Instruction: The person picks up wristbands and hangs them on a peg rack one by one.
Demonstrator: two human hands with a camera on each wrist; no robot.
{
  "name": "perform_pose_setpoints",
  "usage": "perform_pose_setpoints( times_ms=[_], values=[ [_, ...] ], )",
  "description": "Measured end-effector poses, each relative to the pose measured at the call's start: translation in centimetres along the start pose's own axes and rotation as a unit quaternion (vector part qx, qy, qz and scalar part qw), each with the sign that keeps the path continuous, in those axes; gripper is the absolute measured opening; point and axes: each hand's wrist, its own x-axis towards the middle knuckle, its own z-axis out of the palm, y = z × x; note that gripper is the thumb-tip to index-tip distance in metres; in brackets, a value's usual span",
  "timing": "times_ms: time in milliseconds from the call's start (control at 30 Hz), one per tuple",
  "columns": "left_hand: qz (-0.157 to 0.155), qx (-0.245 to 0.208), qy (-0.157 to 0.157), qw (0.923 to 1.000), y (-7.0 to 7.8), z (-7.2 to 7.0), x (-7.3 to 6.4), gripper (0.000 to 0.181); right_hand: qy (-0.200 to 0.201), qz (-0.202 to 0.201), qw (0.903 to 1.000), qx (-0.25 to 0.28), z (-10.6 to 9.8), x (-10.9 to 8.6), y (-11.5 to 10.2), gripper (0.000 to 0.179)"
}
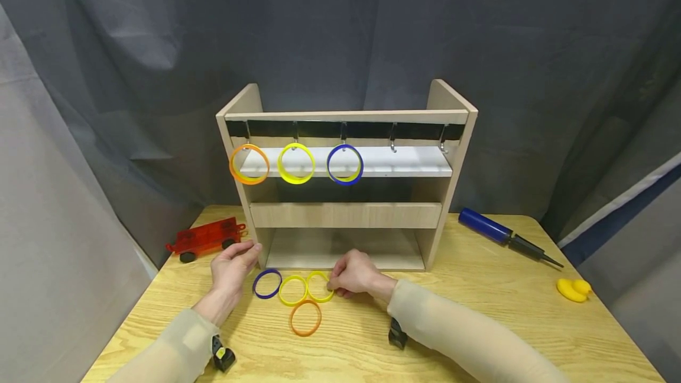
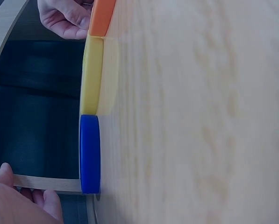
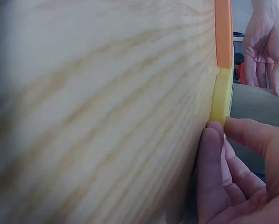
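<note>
My right hand (image 1: pixel 355 273) pinches the edge of a yellow ring (image 1: pixel 320 287) lying on the table, thumb and fingertips on its band (image 3: pixel 219 100) in the right wrist view. At the lower left, my left hand (image 1: pixel 231 268) grips the front edge of a wooden rack's (image 1: pixel 346 216) side panel, with digits on both sides of the board (image 2: pixel 48 183) in the left wrist view. Beside the held ring lie another yellow ring (image 1: pixel 281 293), a blue ring (image 1: pixel 256 289) and an orange ring (image 1: pixel 292 324). From the rack's hooks hang orange (image 1: pixel 232 167), yellow (image 1: pixel 280 169) and blue (image 1: pixel 328 167) rings.
Two hooks (image 1: pixel 393 139) at the rack's right carry no ring. A red toy wagon (image 1: pixel 204 237) stands left of the rack. To the right lie a blue hand pump (image 1: pixel 485 226) and a yellow toy duck (image 1: pixel 571 290). Grey curtain (image 1: pixel 340 28) hangs behind.
</note>
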Motion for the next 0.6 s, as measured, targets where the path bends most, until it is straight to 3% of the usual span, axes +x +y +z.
perform_pose_setpoints(
  times_ms=[600],
  values=[
    [0.004, -0.014, 0.005, 0.9999, -0.20, 0.03, 0.18, 0.013, 0.027, -0.019, 0.9975, 0.063, -0.51, -0.89, -0.24, 0.005]
  ],
)
